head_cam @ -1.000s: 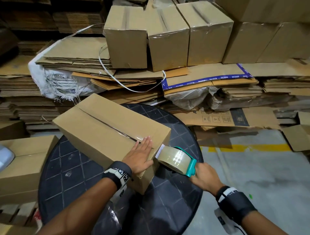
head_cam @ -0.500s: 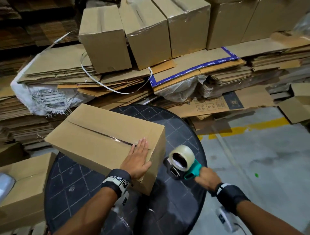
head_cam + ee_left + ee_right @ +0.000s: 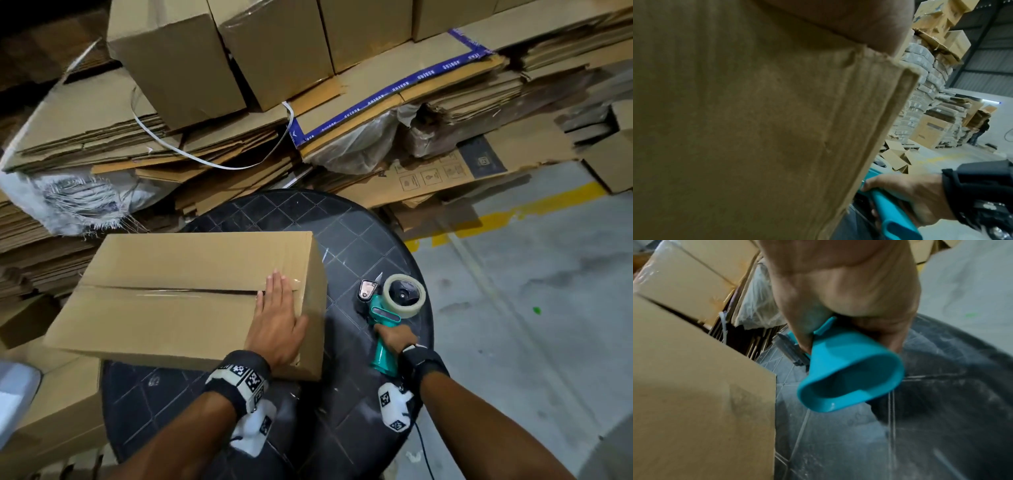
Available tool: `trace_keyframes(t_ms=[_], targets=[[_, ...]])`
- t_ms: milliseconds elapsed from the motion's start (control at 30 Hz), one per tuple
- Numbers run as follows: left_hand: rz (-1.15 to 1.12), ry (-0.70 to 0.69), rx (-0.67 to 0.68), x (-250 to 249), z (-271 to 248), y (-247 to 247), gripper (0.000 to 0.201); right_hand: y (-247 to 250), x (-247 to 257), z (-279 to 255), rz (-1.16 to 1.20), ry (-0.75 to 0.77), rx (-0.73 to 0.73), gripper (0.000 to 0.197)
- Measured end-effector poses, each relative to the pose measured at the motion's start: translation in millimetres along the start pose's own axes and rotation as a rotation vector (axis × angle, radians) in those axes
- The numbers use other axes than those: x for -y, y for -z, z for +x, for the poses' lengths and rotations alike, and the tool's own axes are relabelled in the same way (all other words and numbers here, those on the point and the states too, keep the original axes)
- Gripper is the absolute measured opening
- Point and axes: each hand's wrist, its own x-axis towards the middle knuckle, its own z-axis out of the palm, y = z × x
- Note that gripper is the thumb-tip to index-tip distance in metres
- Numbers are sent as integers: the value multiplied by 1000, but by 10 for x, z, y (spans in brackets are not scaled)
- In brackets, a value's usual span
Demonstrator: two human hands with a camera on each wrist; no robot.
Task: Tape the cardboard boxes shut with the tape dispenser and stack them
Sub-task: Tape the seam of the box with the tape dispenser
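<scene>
A brown cardboard box (image 3: 191,294) lies on the round dark table (image 3: 356,240), clear tape running along its top seam. My left hand (image 3: 277,318) rests flat on the box's right end, fingers straight over the seam. To the box's right, the teal tape dispenser (image 3: 387,318) with its clear roll lies on the table. My right hand (image 3: 395,337) grips its handle. The left wrist view is filled by the box side (image 3: 756,129), with the right hand (image 3: 910,194) on the teal handle (image 3: 892,212). In the right wrist view the handle's hollow end (image 3: 851,381) faces the camera.
Several taped boxes (image 3: 274,51) stand on stacks of flat cardboard (image 3: 205,144) behind the table. Another box (image 3: 51,411) sits low at the left. A white strap (image 3: 205,157) loops over the pile. Grey floor with a yellow line (image 3: 513,212) lies to the right.
The dispenser came off the box's end and went down onto the table to the right. The box turned so its seam runs left to right. My left hand stayed flat on it.
</scene>
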Motion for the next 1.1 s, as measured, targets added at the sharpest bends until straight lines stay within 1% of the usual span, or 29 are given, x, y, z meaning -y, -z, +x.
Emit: trace_keyframes(t_ms=[33, 67, 167, 200, 233, 267, 300, 367, 433, 467, 500, 533, 567, 633, 667, 700, 767, 867, 900, 967, 1000, 1033, 1100], targets=[[-11, 9, -11, -18, -17, -6, 95, 10, 6, -33, -93, 4, -24, 58], [-19, 14, -26, -27, -27, -12, 93, 24, 15, -59, -132, 17, -24, 60], [-32, 13, -50, -15, -27, -11, 90, 76, 43, -105, -128, 46, -36, 56], [-46, 14, -63, -9, -24, -6, 90, 91, 58, -129, -130, 45, -63, 59], [-80, 17, -83, -6, -24, -1, 90, 96, 81, -175, -131, 30, -116, 61], [-138, 22, -109, -5, -28, 5, 88, 84, 130, -246, -113, 27, -184, 58], [-218, 25, -137, -2, -37, 15, 85, 56, 207, -338, -63, 63, -257, 50], [-384, 12, -186, 23, -60, 33, 82, -65, 422, -589, 113, 243, -374, 34], [-480, -36, -194, 82, -86, 61, 82, -235, 716, -929, 299, 427, -388, 22], [-493, -66, -184, 127, -94, 87, 80, -313, 873, -1109, 344, 514, -385, 24], [-477, -96, -171, 194, -97, 119, 79, -405, 1022, -1269, 371, 583, -384, 34], [-433, -125, -154, 285, -98, 160, 78, -522, 1138, -1356, 389, 618, -368, 40], [-363, -152, -132, 399, -99, 207, 80, -648, 1232, -1447, 392, 619, -318, 41], [-170, -202, -78, 691, -95, 270, 92, -955, 1340, -1580, 381, 555, -190, 39], [-79, -225, -57, 839, -98, 288, 94, -1093, 1345, -1618, 330, 518, -180, 43], [-12, -245, -41, 962, -100, 289, 94, -1187, 1345, -1658, 274, 489, -201, 46], [32, -272, -25, 1085, -114, 275, 94, -1223, 1347, -1662, 190, 445, -292, 53], [22, -275, -24, 1053, -117, 251, 95, -1129, 1419, -1627, 194, 292, -290, 74], [30, -271, -21, 1035, -116, 244, 96, -1106, 1432, -1618, 183, 254, -290, 78], [37, -267, -2, 1053, -118, 228, 95, -1129, 1460, -1641, 134, 240, -305, 78], [33, -268, 5, 1066, -119, 220, 94, -1143, 1453, -1661, 95, 249, -343, 76], [31, -269, 8, 1077, -120, 209, 92, -1167, 1435, -1686, 51, 271, -415, 74], [33, -269, 18, 1089, -117, 195, 81, -1200, 1387, -1749, -56, 341, -613, 66]])
